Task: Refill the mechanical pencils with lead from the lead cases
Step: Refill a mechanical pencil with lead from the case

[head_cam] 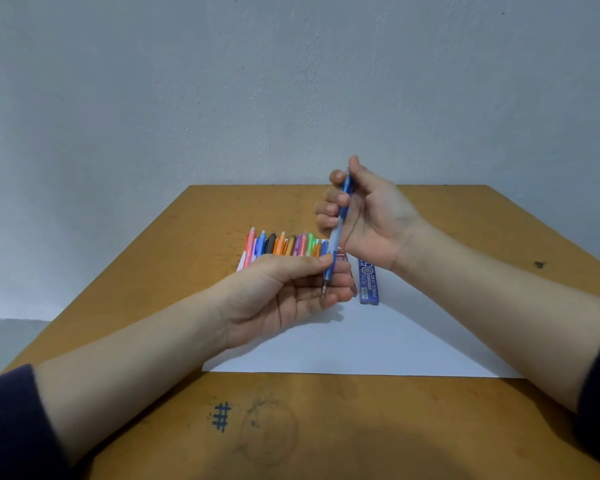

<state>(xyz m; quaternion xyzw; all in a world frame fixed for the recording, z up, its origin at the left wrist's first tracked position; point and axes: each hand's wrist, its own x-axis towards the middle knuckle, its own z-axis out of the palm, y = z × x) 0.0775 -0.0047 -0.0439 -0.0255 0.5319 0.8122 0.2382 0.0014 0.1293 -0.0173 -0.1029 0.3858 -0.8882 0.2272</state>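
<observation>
While right hand [371,220] clasps blue pencil [338,233] and left hand [281,299] pinches its tip, steady upright handling seems advisable.

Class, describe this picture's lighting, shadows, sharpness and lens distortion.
Head view: soft, even light, no glare; a faint shadow under the left hand on the white paper; a broad dark shadow on the table nearest the camera; the blue lead case lettering reads clearly; the wide-angle lens splays the table edges.
</observation>
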